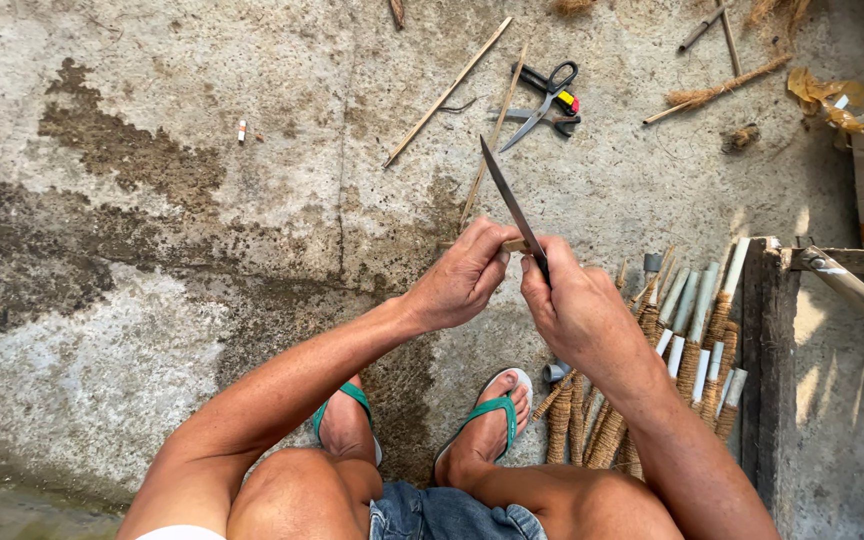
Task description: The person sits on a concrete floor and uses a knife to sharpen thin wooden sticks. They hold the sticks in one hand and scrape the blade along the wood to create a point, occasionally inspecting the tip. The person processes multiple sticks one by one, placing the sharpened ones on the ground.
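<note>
My right hand [577,305] grips the handle of a long dark knife [508,197], its blade pointing up and away from me. My left hand [464,275] pinches a thin pale wooden stick [514,245] that sits between both hands, right at the base of the blade. Most of the stick is hidden by my fingers. Both hands are held above my feet, which wear green flip-flops [497,410], over a stained concrete floor [152,200].
Black-handled scissors [550,95] lie on the floor ahead with several thin bamboo sticks [447,92]. A pile of coir-wrapped brush handles [687,340] lies at my right beside a dark wooden frame [767,350]. Fibre bundles [722,88] lie at the top right.
</note>
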